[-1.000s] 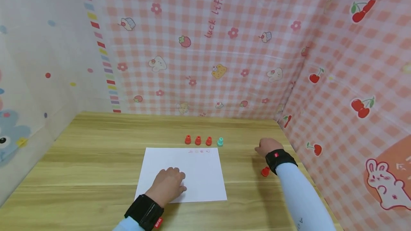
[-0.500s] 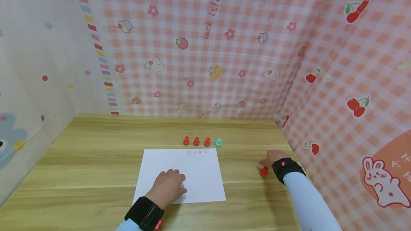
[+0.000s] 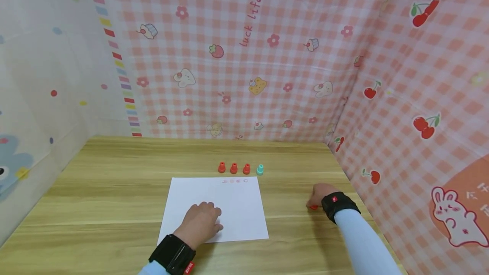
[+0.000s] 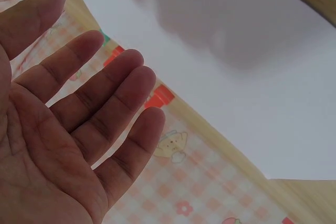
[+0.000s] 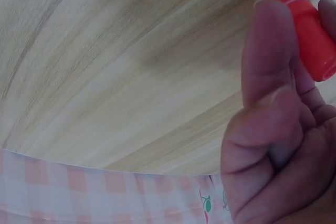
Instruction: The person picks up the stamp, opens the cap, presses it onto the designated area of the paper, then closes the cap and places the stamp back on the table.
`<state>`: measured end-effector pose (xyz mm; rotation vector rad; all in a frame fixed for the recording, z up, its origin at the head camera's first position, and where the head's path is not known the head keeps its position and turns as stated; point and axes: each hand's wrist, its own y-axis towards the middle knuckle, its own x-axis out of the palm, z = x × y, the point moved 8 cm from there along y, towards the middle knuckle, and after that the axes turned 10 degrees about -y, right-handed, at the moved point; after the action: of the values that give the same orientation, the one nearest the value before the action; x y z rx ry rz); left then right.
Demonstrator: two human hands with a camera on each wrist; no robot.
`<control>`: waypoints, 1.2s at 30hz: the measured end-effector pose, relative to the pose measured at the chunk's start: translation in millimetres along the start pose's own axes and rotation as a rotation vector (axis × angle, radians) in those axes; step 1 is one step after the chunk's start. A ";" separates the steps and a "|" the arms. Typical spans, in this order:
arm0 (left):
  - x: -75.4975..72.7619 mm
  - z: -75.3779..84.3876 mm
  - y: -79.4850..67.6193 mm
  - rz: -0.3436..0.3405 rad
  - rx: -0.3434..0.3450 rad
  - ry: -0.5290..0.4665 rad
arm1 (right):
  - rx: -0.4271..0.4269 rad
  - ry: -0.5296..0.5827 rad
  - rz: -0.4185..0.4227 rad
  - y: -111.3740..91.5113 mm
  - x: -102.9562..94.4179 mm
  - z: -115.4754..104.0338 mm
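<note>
My right hand (image 3: 321, 194) is at the right side of the table, its thumb and forefinger pinching a small red stamp (image 5: 315, 45). From the head view most of that stamp is hidden under the hand; the right wrist view shows it between the fingertips, with the other fingers curled in. Over the lower left part of a white paper sheet (image 3: 240, 211) is my left hand (image 3: 199, 223), palm down. Its fingers (image 4: 100, 108) are loosely extended and hold nothing. Small pale pink marks (image 3: 235, 180) show near the sheet's top edge.
Just beyond the paper, red stamps (image 3: 234, 168) and one teal stamp (image 3: 260, 169) stand upright in a row. The wooden table (image 3: 114, 181) meets a pink checked cloth (image 3: 237, 67) at the back and another patterned cloth wall (image 3: 397, 139) on the right.
My right hand has come back toward me and down onto the loose red stamp, which it now pinches. The left hand keeps its place; the head view has shifted slightly.
</note>
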<state>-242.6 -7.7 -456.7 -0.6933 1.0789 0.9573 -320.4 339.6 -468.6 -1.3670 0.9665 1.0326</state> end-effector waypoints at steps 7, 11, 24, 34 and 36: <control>0.2 -0.1 0.3 0.005 0.005 -0.001 | -0.027 0.009 0.045 1.2 -3.4 -4.4; 0.7 -0.2 0.6 0.010 0.012 0.000 | -0.031 0.045 0.078 5.8 -5.5 -5.3; -0.1 0.7 -0.1 0.030 0.040 0.001 | -0.083 0.095 0.285 15.0 -31.3 -45.3; -0.7 0.7 -0.2 0.045 0.044 -0.006 | -0.031 0.397 0.278 22.5 -19.3 -91.7; -0.9 0.5 -0.3 0.049 0.045 -0.010 | -0.022 0.484 0.248 23.3 -14.0 -103.0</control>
<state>-242.3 -7.6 -455.7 -0.6269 1.1097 0.9749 -341.3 235.4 -461.3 -1.5803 1.5158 0.9079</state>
